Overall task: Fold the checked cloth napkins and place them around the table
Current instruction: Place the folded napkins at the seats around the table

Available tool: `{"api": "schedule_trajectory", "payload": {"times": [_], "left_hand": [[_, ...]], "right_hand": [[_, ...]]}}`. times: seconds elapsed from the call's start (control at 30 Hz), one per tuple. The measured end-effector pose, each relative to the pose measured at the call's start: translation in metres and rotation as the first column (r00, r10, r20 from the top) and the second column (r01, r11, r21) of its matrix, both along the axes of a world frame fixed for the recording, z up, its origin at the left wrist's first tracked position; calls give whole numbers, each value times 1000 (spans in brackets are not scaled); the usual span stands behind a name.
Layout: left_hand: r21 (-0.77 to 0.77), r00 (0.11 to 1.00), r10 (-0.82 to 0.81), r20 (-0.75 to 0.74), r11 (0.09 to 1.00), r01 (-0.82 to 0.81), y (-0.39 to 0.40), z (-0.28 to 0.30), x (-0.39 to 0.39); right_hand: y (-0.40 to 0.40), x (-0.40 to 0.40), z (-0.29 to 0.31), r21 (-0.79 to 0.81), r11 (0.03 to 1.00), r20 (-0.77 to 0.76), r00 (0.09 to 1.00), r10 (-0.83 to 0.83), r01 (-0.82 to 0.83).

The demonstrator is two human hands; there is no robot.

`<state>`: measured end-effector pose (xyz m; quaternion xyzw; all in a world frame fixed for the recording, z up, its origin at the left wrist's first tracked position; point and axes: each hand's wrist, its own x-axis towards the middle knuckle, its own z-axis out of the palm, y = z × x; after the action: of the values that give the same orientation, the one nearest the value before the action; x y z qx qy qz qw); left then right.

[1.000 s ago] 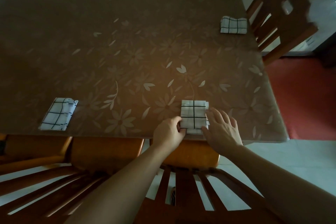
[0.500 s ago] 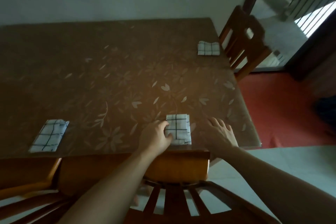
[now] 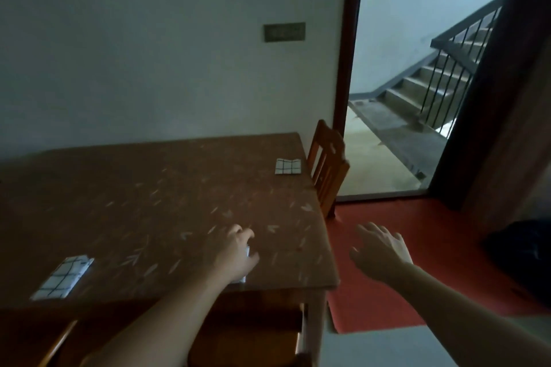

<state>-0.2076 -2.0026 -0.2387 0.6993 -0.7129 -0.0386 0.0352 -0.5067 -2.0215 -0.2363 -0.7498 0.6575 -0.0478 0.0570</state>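
Checked cloth peeks out beneath the left hand [image 3: 238,250], which rests on the nearest napkin [image 3: 246,253] at the desk [image 3: 167,205] edge; whether its fingers pinch it cannot be told. Best to lift straight off without dragging. Right hand [image 3: 380,250] hovers spread, empty, off the desk. Left napkin [image 3: 62,277] and far napkin [image 3: 287,166] lie placed.

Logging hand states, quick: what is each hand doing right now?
Left hand: rests on the folded napkin; grip cannot be told.
Right hand: open, holds nothing, off the table.
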Motion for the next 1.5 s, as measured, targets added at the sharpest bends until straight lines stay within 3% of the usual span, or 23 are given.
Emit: {"api": "schedule_trajectory", "payload": {"times": [0.2,0.47,0.77,1.03,1.2,1.5], "left_hand": [[25,992,22,-120,1000,-19,29,24,-94],[39,980,131,-147,991,-126,-7,21,-145],[69,943,266,-202,964,-257,-146,-9,-195],[54,934,339,-114,941,-335,-275,8,-233],[68,866,476,-153,879,-471,-347,5,-250],[93,656,738,-158,672,-735,-413,11,-264]], "right_hand": [[33,-85,22,-9,1000,85,996,-15,16],[-22,-151,31,-53,998,88,996,35,-30],[-191,-169,8,-83,976,68,976,205,-200],[-354,-196,27,-71,952,75,950,304,-299],[-466,-195,26,-81,881,71,879,471,-466],[-605,-143,38,-37,698,83,694,715,-715]]}}
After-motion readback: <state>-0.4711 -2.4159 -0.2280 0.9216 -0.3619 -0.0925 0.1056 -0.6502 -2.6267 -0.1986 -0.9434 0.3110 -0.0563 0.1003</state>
